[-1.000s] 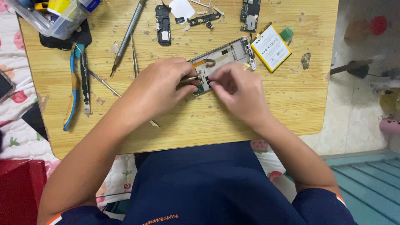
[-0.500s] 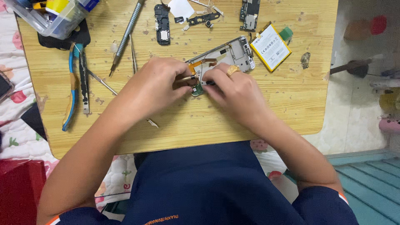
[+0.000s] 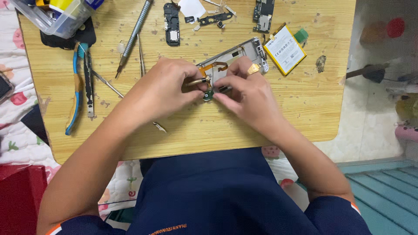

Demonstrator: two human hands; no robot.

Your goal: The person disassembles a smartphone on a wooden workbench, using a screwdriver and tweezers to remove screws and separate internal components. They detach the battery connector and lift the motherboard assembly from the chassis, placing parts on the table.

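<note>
Left grip: my left hand (image 3: 163, 89) is closed in a pinch on a slim brass-tipped tool (image 3: 197, 81), whose tip points right, toward the small round component.
Right grip: my right hand (image 3: 246, 91) is closed too, fingertips pinching a small round green component (image 3: 207, 96) just below the open phone; a gold ring shows on one finger.
Work piece: the opened phone frame (image 3: 235, 55) lies tilted on the counter (image 3: 196, 126), partly under both hands, with an orange flex ribbon (image 3: 213, 67) looping out of it toward the pinched part.
Done, as I judge it: the phone is already stripped down; the yellow-edged white battery (image 3: 285, 49) lies just right of the frame, and a dark circuit board (image 3: 263, 11), a black inner cover (image 3: 171, 24) and small brackets (image 3: 213, 18) lie apart along the far edge.
Left, as I judge it: the small component is held at the ribbon's end; I cannot tell whether it is joined to it.
Label: the battery's face is a white rectangle with small dark print and a yellow border; a green tab sits at its upper right corner.
Tools: a grey screwdriver (image 3: 134, 35) and tweezers (image 3: 141, 61) lie left of the frame; blue-handled pliers (image 3: 76, 87) lie near the left edge.
Package: a clear plastic box (image 3: 56, 17) with yellow and blue contents stands at the far left corner.
</note>
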